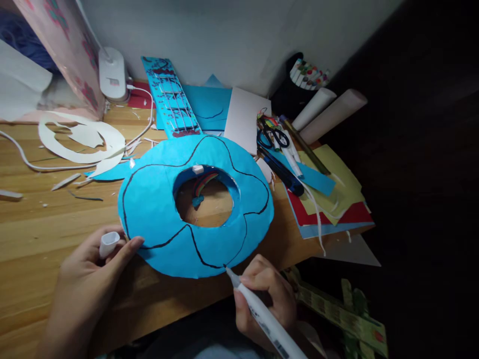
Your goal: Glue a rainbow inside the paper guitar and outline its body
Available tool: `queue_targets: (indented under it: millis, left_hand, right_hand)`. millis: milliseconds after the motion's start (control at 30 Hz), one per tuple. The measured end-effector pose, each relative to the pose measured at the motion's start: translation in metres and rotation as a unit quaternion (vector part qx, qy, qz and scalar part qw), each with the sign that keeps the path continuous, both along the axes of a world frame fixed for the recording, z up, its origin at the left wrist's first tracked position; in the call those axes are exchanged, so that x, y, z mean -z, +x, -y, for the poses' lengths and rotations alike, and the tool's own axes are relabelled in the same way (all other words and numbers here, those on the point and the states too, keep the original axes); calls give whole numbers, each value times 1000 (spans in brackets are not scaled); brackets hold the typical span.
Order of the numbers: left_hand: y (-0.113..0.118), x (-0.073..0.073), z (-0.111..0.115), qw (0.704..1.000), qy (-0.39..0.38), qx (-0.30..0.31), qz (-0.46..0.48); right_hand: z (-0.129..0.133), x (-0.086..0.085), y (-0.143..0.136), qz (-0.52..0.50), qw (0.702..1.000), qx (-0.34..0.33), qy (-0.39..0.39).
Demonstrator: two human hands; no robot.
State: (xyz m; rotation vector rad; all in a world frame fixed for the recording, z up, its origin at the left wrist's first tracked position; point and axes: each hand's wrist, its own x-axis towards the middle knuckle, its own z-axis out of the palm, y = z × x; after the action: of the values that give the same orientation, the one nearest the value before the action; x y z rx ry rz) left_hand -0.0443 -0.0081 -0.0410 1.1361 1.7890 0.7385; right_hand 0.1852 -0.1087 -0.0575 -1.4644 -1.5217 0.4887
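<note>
A blue paper ring [149,194] with a round hole lies on the wooden table, a wavy black flower outline drawn on it. My right hand [267,296] grips a white marker [262,319], its tip touching the line near the ring's front edge. The outline is thick along most of its length and thin just right of the tip. My left hand [93,269] pinches the ring's left edge between thumb and fingers and also holds a white marker cap [109,243]. Through the hole show the tabletop and a small rainbow-striped piece [205,183].
Behind the ring lies a decorated blue strip [170,94]. Cream paper scraps [82,137] and a white cable [48,168] are at left. Scissors [275,137], a dark cutter [280,172] and coloured sheets [348,174] lie right, near a black marker holder [288,94].
</note>
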Motion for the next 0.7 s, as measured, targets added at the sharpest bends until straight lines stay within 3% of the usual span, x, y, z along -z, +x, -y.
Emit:
queue_targets:
  millis: [200,433,700]
  left_hand:
    - [4,-6,-1,1000,-12,-1,-6]
    - [3,-5,2,1000,-9,-1,-16]
    - [5,0,2,999,11,-2,-36]
  right_hand:
    - [0,-2,-8,8,1000,3,-7]
    - [4,4,6,-4,1000,26,-5]
    - [-2,-2,-3,14,999,-15,29]
